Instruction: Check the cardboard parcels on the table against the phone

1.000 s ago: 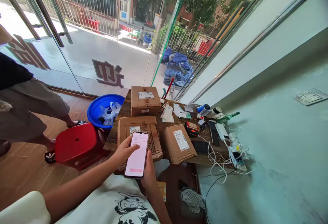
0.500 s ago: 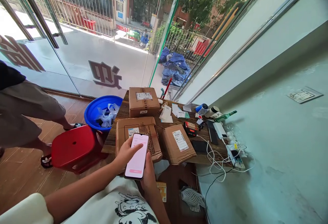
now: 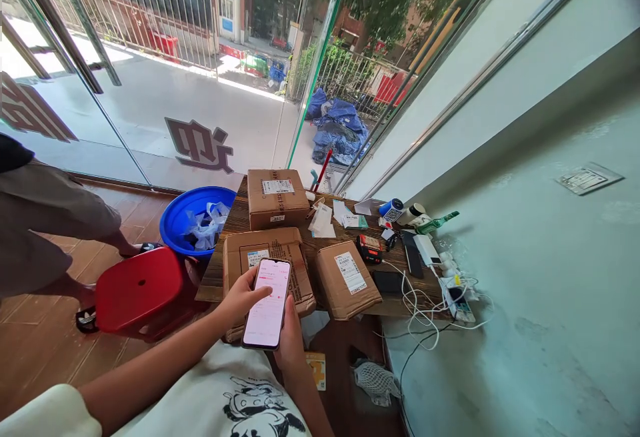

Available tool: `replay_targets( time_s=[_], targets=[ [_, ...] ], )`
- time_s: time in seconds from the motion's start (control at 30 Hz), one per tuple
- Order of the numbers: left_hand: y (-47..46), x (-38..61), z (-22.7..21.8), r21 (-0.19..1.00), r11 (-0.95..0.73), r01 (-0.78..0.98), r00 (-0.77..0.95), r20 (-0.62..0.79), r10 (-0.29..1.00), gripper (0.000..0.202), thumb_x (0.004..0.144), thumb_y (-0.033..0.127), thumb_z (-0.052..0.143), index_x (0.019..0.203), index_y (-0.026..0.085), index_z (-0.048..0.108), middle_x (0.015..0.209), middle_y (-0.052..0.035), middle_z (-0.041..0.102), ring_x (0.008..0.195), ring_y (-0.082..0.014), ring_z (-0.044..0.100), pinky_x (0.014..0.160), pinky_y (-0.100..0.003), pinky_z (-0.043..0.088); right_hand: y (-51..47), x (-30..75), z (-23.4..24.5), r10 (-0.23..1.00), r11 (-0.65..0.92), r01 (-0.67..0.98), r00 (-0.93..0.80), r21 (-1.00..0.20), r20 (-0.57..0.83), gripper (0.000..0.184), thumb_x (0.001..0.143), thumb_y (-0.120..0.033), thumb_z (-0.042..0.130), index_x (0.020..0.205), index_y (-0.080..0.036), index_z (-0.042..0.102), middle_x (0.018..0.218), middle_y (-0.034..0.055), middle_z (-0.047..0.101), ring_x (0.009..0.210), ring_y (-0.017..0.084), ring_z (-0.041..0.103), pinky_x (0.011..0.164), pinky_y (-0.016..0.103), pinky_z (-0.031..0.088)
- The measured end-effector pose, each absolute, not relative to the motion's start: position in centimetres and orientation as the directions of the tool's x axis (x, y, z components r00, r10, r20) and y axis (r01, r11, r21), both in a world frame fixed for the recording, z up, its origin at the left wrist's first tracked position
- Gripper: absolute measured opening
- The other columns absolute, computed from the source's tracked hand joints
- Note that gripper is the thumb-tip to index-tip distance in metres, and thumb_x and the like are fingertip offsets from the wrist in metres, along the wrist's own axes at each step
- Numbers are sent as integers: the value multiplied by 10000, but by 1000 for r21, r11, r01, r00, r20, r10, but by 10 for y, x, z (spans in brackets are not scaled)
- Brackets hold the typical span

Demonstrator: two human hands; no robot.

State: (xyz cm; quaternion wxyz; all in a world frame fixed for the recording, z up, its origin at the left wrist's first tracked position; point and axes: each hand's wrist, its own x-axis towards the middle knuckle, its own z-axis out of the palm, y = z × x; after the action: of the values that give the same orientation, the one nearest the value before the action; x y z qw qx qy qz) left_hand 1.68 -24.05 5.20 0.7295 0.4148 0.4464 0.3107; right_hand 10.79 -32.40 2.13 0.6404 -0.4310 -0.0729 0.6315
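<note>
A smartphone [image 3: 267,317] with a lit white and pink screen is held upright in front of my shirt. My left hand [image 3: 244,298] grips its left edge, with the thumb lying over the middle of the screen. Along the lower right edge, my right hand [image 3: 290,337] is wrapped round the phone; most of its fingers are hidden behind it. Just beyond the phone lies a large flat cardboard box [image 3: 295,270], partly covered by it. To the right is a smaller labelled carton [image 3: 330,290], and farther back a taped parcel [image 3: 277,207].
The wooden table [image 3: 235,213] also bears papers [image 3: 323,220], a black-and-red device [image 3: 370,249], white cables [image 3: 415,310] and a green bottle [image 3: 437,222]. On the left are a red stool [image 3: 140,290], a blue tub [image 3: 173,220] and a standing person [image 3: 50,223].
The phone's screen content has changed; the pink button at its bottom is gone and a pink bar shows near the top. My left thumb has moved slightly down and left.
</note>
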Motion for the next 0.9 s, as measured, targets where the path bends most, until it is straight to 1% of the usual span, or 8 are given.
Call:
replay_targets(
  time_s=[0.2, 0.37, 0.5, 0.6, 0.67, 0.77, 0.9],
  targets=[
    [-239, 16, 48, 897, 437, -67, 430, -369, 824, 563, 490, 294, 728, 998, 151, 533, 903, -78, 693, 814, -243, 623, 721, -348, 489, -321, 109, 24, 896, -141, -735, 190, -663, -401, 723, 667, -687, 677, 1203, -209, 596, 1259, 88, 632, 1170, 266, 579, 941, 408, 498],
    [-238, 15, 47, 909, 415, -40, 466, -351, 812, 529, 496, 239, 733, 980, 165, 534, 906, -69, 690, 841, -249, 626, 730, -344, 485, -320, 110, 20, 889, -163, -752, 169, -639, -426, 721, 651, -687, 690, 1182, -206, 607, 1219, 87, 655, 1142, 266, 597, 927, 404, 503],
    [-237, 15, 49, 906, 421, -41, 477, -353, 805, 527, 499, 257, 726, 981, 164, 534, 899, -70, 686, 832, -247, 619, 733, -345, 478, -320, 111, 19, 892, -152, -727, 191, -669, -410, 706, 676, -676, 677, 1191, -201, 593, 1260, 88, 630, 1174, 252, 575, 919, 379, 502],
    [-236, 15, 50, 900, 434, -50, 471, -362, 805, 537, 493, 264, 716, 990, 165, 536, 895, -65, 681, 836, -247, 612, 729, -337, 470, -319, 111, 22, 893, -153, -714, 196, -683, -406, 675, 690, -674, 665, 1177, -213, 593, 1237, 81, 644, 1150, 249, 589, 904, 376, 507],
    [-235, 15, 51, 896, 440, -60, 462, -366, 808, 539, 496, 262, 700, 1001, 166, 541, 899, -57, 676, 841, -243, 603, 732, -329, 464, -318, 110, 24, 890, -161, -723, 188, -672, -415, 656, 678, -681, 670, 1134, -215, 609, 1207, 77, 661, 1123, 253, 603, 897, 381, 510],
    [-234, 13, 53, 889, 451, -82, 452, -370, 812, 498, 511, 279, 666, 985, 170, 560, 858, -31, 666, 805, -220, 582, 724, -307, 449, -317, 109, 25, 871, -170, -737, 199, -655, -450, 652, 639, -684, 698, 1075, -204, 629, 1177, 75, 674, 1095, 258, 616, 894, 386, 511],
    [-231, 11, 55, 878, 470, -90, 436, -390, 811, 375, 545, 317, 623, 896, 189, 605, 790, -2, 654, 767, -207, 567, 715, -285, 428, -317, 110, 27, 846, -178, -732, 228, -658, -482, 671, 615, -684, 711, 1091, -216, 638, 1203, 59, 660, 1103, 261, 610, 905, 394, 507]
  ],
)
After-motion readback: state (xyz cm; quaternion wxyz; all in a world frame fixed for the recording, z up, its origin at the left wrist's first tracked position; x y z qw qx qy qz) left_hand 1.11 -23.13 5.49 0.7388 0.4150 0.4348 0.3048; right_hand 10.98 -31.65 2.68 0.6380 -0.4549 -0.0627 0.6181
